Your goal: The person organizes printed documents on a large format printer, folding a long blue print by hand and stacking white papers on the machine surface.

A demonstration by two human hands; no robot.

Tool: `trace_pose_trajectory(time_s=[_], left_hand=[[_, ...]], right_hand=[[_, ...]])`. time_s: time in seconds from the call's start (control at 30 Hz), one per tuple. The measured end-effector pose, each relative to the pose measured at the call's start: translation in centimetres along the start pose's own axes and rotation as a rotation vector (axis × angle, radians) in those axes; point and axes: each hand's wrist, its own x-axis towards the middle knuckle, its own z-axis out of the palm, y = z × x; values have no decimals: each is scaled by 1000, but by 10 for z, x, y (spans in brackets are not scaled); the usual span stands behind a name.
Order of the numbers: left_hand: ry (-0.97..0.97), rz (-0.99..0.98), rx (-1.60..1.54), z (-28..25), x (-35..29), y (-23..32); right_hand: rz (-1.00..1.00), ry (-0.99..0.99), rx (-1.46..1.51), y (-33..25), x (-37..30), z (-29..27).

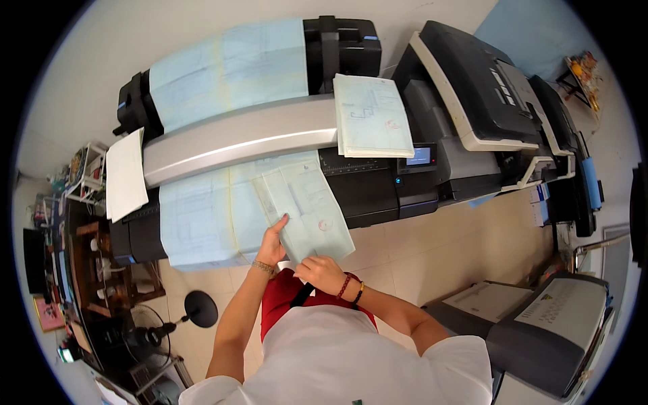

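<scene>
A folded pale green drawing (pixel 307 206) with a red round stamp is held at a tilt in front of me, its far end over the blue sheet (pixel 196 219) on the wide-format printer. My left hand (pixel 272 244) grips its left edge, thumb on top and the other fingers hidden beneath. At the near edge, the curled fingers of my right hand (pixel 322 273) pinch the paper. Another folded stack of drawings (pixel 371 118) with a red stamp lies on the right end of the printer's silver cover (pixel 243 140).
White folded papers (pixel 126 177) rest at the cover's left end. Right of the printer's small lit screen (pixel 418 156) stands a large black copier (pixel 466 94). A dark grey machine (pixel 553 327) is at the lower right, a black fan (pixel 201 309) at the lower left beside wooden shelving (pixel 91 266).
</scene>
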Motion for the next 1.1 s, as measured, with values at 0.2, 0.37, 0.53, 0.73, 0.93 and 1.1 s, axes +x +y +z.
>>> trace_pose_trajectory(time_s=[0.2,0.37,0.53,0.73,0.93,1.1], left_hand=[[30,193,-116,15,-28,10],[88,397,-160,28,-48,26],[102,488,-241,30,-74,37],[2,447,-113,20,-123,65],[47,423,220,15,-178,84],[63,417,277,-2,-201,89]], right_hand=[[19,223,-11,-14,-11,-15],[-69,437,-1,-17,3,-39],[-213,473,-12,-32,25,-59],[-148,411,370,-40,52,-93],[729,278,837,7,119,-44],[589,571,547,-36,121,3]])
